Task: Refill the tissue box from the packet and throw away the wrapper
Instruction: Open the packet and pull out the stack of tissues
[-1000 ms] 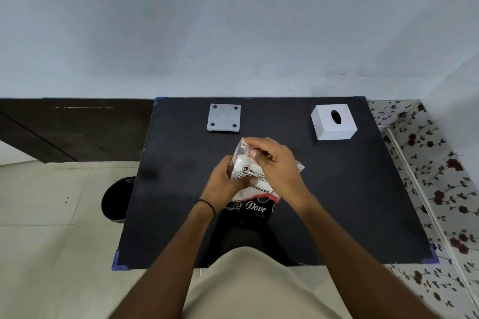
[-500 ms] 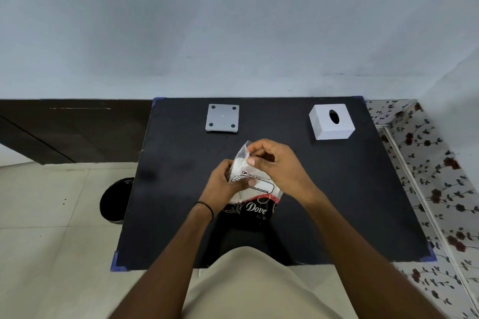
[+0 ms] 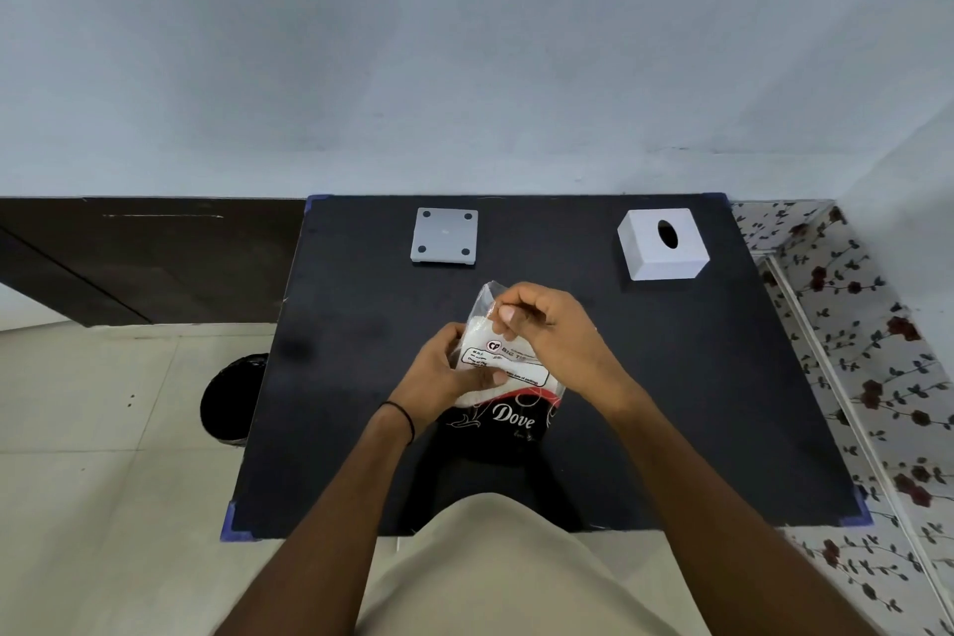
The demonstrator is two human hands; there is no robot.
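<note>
My left hand (image 3: 444,369) grips the packet (image 3: 508,377); right hand (image 3: 547,325) pinches its top; tugging hard could spill tissues.

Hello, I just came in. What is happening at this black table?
A person is opening a clear plastic packet of white tissues over the black table. The left hand grips the packet's side, and the right hand pinches its top edge. The white cube tissue box and its grey square base plate lie apart at the far edge. A black round bin stands on the floor.
</note>
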